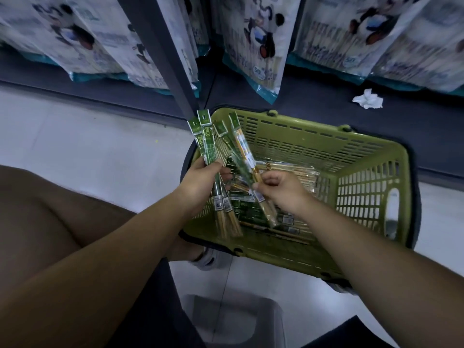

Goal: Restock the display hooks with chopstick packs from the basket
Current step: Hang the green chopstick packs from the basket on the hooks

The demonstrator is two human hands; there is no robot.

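My left hand (200,183) is curled tight around a fanned bundle of green packs (207,144) over the green basket (364,156). My right hand (283,192) pinches another chopstick pack (241,146) just beside them.

— What is sitting on the pale floor (88,136)?
— A green basket (283,252) is resting at centre frame, and a grey stool (233,320) is standing at the bottom.
— And on the dark shelf (313,96)?
— A crumpled white paper (367,101) is lying there, upper right.

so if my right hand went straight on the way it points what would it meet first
Likely the bundle of chopstick packs in the left hand: the right hand, pinching one pack, points up-left at it. Depth is unclear.
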